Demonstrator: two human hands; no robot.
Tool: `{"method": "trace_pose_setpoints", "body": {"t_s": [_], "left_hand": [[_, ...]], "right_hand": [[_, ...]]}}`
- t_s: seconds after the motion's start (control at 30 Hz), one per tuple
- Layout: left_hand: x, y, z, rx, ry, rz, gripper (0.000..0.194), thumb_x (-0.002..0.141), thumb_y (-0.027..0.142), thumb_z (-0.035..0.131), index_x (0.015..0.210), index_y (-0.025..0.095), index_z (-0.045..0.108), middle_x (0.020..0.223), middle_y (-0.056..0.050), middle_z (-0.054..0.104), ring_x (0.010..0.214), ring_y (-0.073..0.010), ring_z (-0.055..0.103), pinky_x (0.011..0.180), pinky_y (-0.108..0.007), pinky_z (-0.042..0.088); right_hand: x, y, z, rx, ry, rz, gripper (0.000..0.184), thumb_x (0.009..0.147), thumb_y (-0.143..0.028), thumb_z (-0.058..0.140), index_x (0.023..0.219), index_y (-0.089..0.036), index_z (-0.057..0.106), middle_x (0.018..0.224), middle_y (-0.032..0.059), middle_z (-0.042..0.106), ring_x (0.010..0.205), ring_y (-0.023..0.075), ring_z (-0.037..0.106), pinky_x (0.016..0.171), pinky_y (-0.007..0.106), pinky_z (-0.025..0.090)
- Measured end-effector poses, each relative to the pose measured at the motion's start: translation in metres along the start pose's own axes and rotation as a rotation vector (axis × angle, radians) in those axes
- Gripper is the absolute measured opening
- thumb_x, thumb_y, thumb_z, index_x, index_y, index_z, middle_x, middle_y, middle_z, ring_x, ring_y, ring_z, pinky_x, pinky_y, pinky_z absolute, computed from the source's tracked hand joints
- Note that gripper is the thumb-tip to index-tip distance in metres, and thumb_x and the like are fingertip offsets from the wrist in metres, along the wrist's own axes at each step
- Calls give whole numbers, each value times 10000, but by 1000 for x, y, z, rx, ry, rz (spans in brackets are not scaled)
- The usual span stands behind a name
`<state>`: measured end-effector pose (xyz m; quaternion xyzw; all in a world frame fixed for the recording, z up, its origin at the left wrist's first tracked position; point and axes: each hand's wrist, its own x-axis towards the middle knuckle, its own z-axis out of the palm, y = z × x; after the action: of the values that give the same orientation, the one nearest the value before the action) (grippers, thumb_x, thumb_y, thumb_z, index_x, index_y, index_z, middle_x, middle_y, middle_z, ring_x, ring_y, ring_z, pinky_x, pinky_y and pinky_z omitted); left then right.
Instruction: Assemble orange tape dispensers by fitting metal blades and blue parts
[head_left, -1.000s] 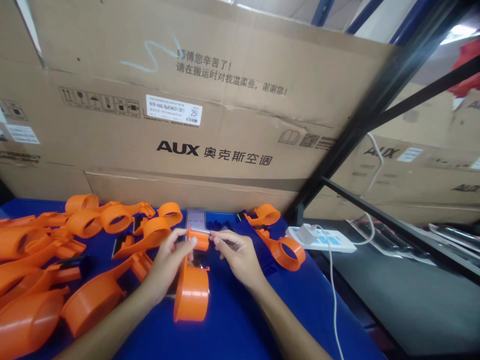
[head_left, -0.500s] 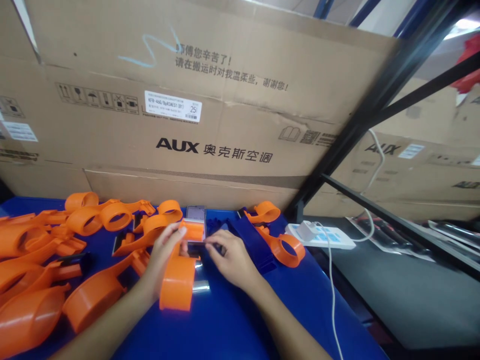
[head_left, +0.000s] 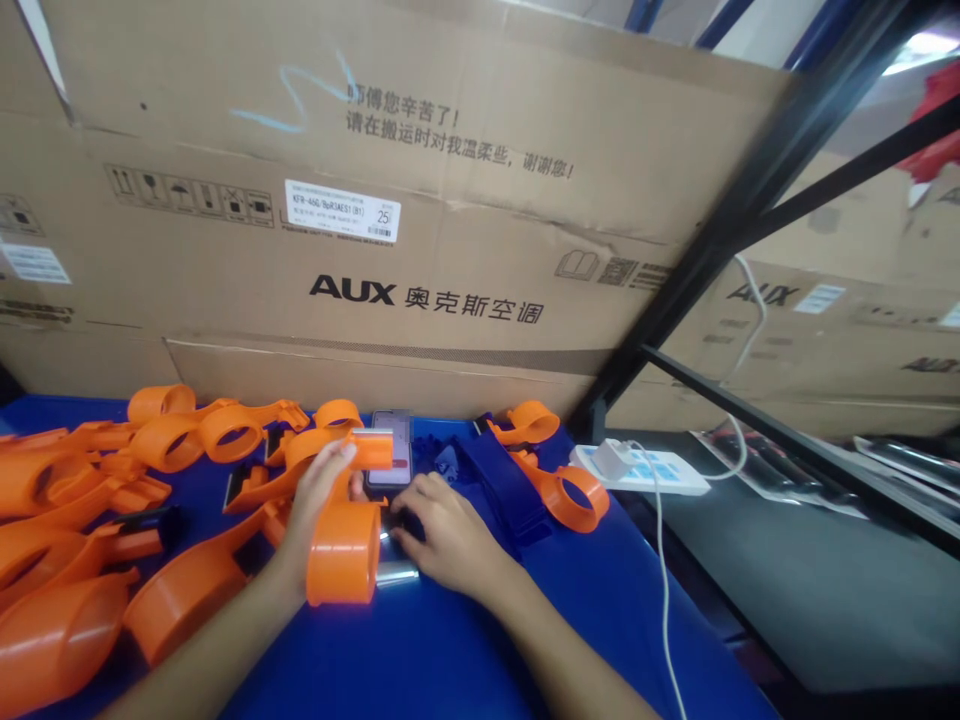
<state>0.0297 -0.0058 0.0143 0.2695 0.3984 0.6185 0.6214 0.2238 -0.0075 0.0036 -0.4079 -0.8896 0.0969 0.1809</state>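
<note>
My left hand (head_left: 324,490) is closed around an orange plastic tape dispenser (head_left: 343,552). Its round hub points down toward me, and a silvery strip (head_left: 373,433) shows along the top of its far end. My right hand (head_left: 442,530) is just right of the dispenser, low over the blue surface, with its fingers bent together. Something dark shows at those fingertips, too hidden to name. Close below them lies a shiny metal piece (head_left: 397,574). Behind the dispenser is a phone (head_left: 401,470) with its screen lit, partly covered.
Many orange tape dispensers (head_left: 180,595) are piled at the left on the blue surface (head_left: 450,660). Dark blue parts (head_left: 517,490) and more dispensers (head_left: 574,498) lie at right. A white power strip (head_left: 667,478) with cables sits beside a black rack post (head_left: 667,290). Cardboard boxes (head_left: 450,370) stand behind.
The dispenser in my left hand has shifted slightly left and turned, showing the silvery strip. My right hand has moved left and down, from a dark piece at the dispenser to beside the metal pieces.
</note>
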Motion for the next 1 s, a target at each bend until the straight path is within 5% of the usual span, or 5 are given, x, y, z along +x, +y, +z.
{"method": "trace_pose_setpoints", "body": {"t_s": [0.53,0.8,1.0], "left_hand": [[7,-4,-2,38,-12,43,452,692,511,859,934,214,619,603,62,597,456,-90,532,479,-201,465],[-2,-12,1,83,-52,63,435,773,521,808,1042,212,662,617,53,594,493,-94,532,501,-196,466],[-9,-26,0,234,-151,113,571,804,508,779,1269,215,626,623,40,610,513,-158,599,535,-281,527]], "right_hand": [[-5,11,-24,47,108,40,125,989,-227,582,1097,-215,646,1102,90,685,992,235,644,862,366,528],[-3,15,-44,288,539,164,200,1008,-326,581,1162,-236,673,1075,79,745,810,209,693,758,349,571],[-5,1,-40,261,531,8,188,1004,-270,583,1163,-246,681,1168,107,708,981,249,688,813,375,584]]}}
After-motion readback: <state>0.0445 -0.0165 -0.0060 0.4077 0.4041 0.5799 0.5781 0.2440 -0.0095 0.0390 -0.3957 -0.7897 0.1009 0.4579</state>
